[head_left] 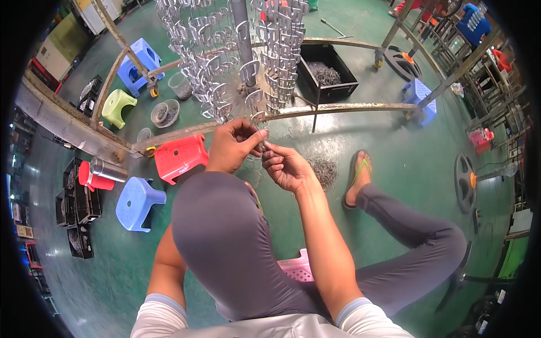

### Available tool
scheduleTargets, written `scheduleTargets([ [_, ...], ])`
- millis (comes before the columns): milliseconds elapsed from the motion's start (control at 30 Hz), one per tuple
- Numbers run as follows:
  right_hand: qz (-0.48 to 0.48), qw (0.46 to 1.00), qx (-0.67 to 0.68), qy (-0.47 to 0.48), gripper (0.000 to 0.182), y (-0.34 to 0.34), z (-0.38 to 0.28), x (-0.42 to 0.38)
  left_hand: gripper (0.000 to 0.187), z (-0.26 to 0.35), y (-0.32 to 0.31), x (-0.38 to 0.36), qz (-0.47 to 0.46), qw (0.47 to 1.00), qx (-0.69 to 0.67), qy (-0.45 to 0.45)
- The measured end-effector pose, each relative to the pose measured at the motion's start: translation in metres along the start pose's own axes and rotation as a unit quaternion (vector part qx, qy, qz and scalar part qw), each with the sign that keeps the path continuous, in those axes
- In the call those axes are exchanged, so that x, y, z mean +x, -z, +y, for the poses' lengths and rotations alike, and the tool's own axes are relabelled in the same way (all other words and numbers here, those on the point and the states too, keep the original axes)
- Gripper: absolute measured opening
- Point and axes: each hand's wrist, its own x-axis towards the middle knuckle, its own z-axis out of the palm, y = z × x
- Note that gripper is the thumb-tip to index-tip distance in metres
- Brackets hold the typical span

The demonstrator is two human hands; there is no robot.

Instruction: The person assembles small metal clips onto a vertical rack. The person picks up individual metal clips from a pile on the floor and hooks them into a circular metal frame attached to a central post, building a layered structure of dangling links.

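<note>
My left hand (230, 147) is closed in a pinch just below the lowest hanging metal pieces, its fingers curled inward. Close beside it, my right hand (288, 169) is also closed, thumb against fingertips, nearly touching the left. Whatever is between the fingers of either hand is too small or hidden to make out. Over both hands hang strings of shiny bent metal hooks (279, 62) around a grey upright post (241, 34). A pile of small thin metal pieces (323, 172) lies on the green floor right of my right hand.
A rusty metal frame (344, 108) on casters surrounds the hanging hooks. Behind it sits a black crate (344, 90) with metal pieces. Stools stand left: red (179, 159), blue (138, 204) and green (119, 106). A clear bowl (165, 112) holds small parts.
</note>
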Motion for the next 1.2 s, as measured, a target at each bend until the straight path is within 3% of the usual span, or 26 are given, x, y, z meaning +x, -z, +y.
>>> scheduleTargets([
  [100, -0.081, 0.994, 0.031, -0.074, 0.016, 0.011, -0.006, 0.005, 0.021, -0.001, 0.005, -0.002, -0.037, 0.998, -0.041, 0.031],
  [267, -0.107, 0.985, 0.039, -0.127, 0.014, 0.022, -0.015, 0.007, 0.035, -0.042, 0.018, 0.002, -0.12, 0.992, -0.029, 0.018],
  [400, -0.107, 0.985, 0.024, -0.134, 0.013, 0.021, -0.019, 0.009, 0.03, -0.061, 0.015, 0.004, -0.103, 0.993, -0.06, -0.004],
  [600, 0.045, 0.979, -0.194, 0.049, 0.012, -0.014, -0.012, -0.009, 0.027, -0.075, 0.008, 0.009, -0.064, 0.995, -0.053, -0.057],
  [667, -0.011, 0.99, -0.139, 0.023, 0.012, -0.002, -0.015, -0.004, 0.026, -0.075, 0.004, 0.012, -0.064, 0.991, -0.062, -0.098],
  [733, -0.073, 0.995, -0.059, -0.026, 0.013, 0.009, -0.021, 0.003, 0.025, -0.071, 0.004, 0.014, -0.084, 0.991, -0.074, -0.075],
  [933, -0.073, 0.996, -0.041, -0.017, 0.013, 0.013, -0.021, 0.003, 0.024, -0.069, 0.002, 0.016, -0.098, 0.982, -0.155, -0.04],
  [1033, -0.145, 0.987, 0.009, -0.069, 0.016, 0.028, -0.028, 0.009, 0.021, -0.067, 0.002, 0.021, -0.151, 0.973, -0.161, -0.06],
  [1133, -0.057, 0.998, -0.013, -0.02, 0.02, 0.016, -0.032, 0.004, 0.019, -0.059, 0.002, 0.018, -0.165, 0.972, -0.163, -0.038],
  [1200, 0.08, 0.986, -0.126, 0.074, 0.028, -0.001, -0.031, 0.0, 0.018, -0.065, -0.001, 0.014, -0.139, 0.978, -0.148, -0.045],
])
